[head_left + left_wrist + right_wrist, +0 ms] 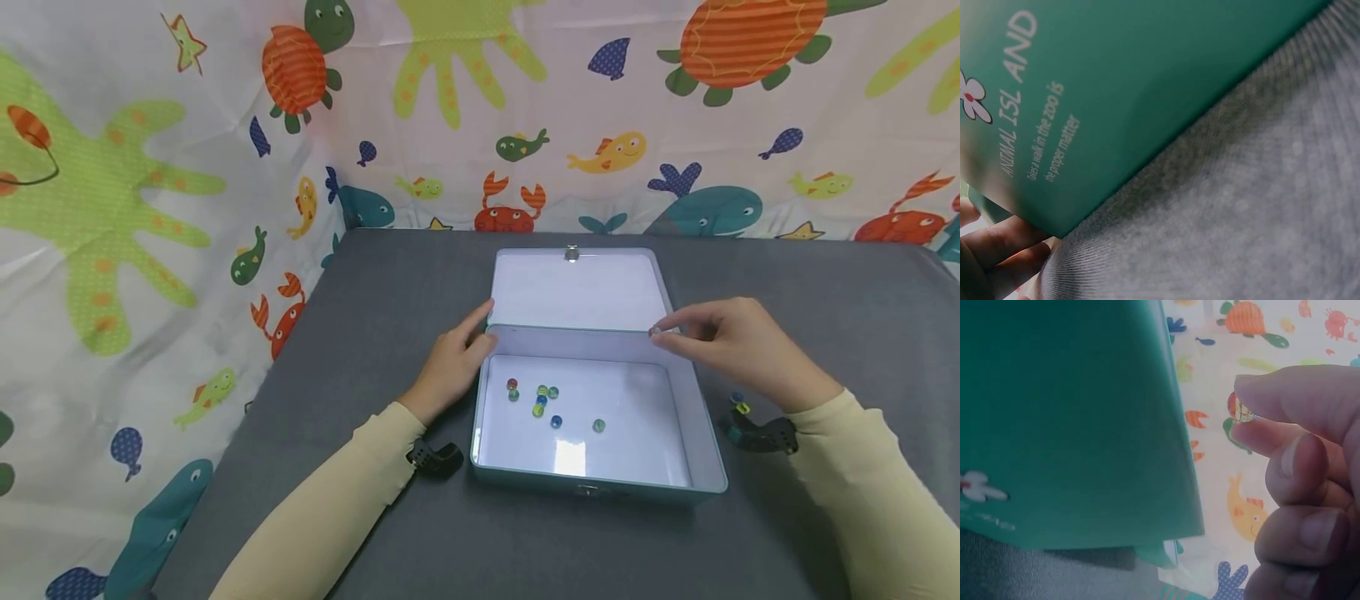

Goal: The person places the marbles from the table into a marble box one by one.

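Note:
A green tin box (596,487) with a white inside stands on the table, its lid (581,287) folded back. At its back left corner my left hand (448,362) touches the side with fairly straight fingers; the left wrist view has fingers (1004,240) against the box's lower corner. Over the back right rim, my right hand (731,342) pinches a small clear glass marble (1242,409) with a reddish patch between thumb and index finger. Several marbles lie on the box floor, among them a red one (512,384), a blue one (557,422) and a pale green one (599,426).
Right of the box, beside the right wrist, a blue marble (737,397) and a yellow-green one (742,408) lie on the grey cloth (405,275). A sea-animal print curtain (450,167) hangs behind and to the left. Each wrist wears a dark strap.

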### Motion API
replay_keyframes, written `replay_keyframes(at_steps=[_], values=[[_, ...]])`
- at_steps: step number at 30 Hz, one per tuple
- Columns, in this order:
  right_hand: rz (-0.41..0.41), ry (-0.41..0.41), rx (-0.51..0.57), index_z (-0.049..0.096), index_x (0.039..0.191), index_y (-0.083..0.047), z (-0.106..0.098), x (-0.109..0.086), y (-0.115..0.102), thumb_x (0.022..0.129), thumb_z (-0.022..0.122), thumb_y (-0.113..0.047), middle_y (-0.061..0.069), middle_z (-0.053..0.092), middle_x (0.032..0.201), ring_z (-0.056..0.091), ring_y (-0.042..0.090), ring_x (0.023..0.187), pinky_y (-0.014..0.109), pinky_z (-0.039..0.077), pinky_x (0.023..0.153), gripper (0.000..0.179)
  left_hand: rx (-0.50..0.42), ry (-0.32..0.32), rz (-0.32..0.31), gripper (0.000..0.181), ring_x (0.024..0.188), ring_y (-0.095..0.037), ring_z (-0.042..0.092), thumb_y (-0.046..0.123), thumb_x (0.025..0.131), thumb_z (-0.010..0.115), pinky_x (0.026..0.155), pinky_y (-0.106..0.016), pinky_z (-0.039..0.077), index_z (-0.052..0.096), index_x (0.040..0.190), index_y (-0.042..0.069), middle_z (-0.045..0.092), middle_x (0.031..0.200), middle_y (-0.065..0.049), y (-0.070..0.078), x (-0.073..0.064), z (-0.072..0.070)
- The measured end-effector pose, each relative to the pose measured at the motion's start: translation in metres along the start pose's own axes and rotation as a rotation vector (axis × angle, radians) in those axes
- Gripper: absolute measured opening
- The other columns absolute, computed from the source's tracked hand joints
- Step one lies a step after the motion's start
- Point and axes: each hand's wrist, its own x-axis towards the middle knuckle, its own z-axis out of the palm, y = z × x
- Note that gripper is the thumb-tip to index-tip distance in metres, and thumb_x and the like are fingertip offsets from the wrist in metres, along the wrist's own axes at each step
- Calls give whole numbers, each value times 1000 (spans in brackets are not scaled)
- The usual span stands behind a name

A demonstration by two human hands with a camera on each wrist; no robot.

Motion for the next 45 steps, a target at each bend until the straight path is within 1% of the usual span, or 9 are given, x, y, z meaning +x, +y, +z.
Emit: replay_keyframes(at_steps=[4,10,17,23,29,32,39,42,45], values=[[-10,-19,-4,83,111,-11,1,4,-4,92,83,-24,-2,54,64,49,16,61,28,38,51,23,0,11,-1,63,122,-21,62,41,102,48,112,-50,46,40,164,30,54,156,-8,-1,0,1],[3,-38,-24,83,111,-10,0,7,-9,92,83,-22,-2,55,66,49,16,62,28,38,51,22,9,16,3,63,113,-24,61,41,102,47,102,-47,48,40,164,30,53,157,-8,-5,-1,2],[-25,-27,-23,83,111,-11,-2,9,-15,91,84,-21,-2,55,65,49,17,60,28,37,50,22,2,20,11,62,131,-20,60,40,103,47,114,-49,45,40,164,29,51,159,-6,-4,-1,-1],[-44,-42,7,83,111,-13,0,13,-21,92,84,-23,-2,57,67,50,17,62,27,40,51,22,13,25,-1,63,126,-21,61,42,102,47,112,-49,46,41,164,30,52,158,-7,-5,0,0],[-59,-62,19,83,110,-14,4,18,-26,91,84,-25,-2,57,68,51,16,63,28,41,52,22,16,31,-7,62,133,-19,58,41,102,47,116,-49,42,41,163,30,51,158,-6,-4,-1,2],[-73,-64,13,83,109,-15,6,20,-27,92,83,-24,-3,57,68,50,15,62,28,40,52,20,13,25,-1,62,123,-21,61,40,102,47,112,-49,45,41,163,29,52,158,-6,-3,0,2],[-104,-86,16,84,110,-16,12,28,-33,92,83,-25,-4,56,68,50,17,67,29,39,54,20,10,15,-2,63,117,-20,62,40,102,48,107,-46,48,41,164,29,54,156,-7,1,0,1],[-111,-95,26,84,109,-15,15,32,-38,92,83,-23,-3,56,66,51,19,66,29,39,54,19,8,16,4,62,107,-24,63,39,103,48,101,-47,48,41,164,28,55,155,-10,1,1,1],[-117,-103,34,84,107,-14,19,36,-42,91,84,-19,-3,55,64,51,19,63,29,39,52,17,10,18,10,62,111,-23,64,39,103,49,106,-48,49,41,163,27,55,155,-10,1,1,2]])
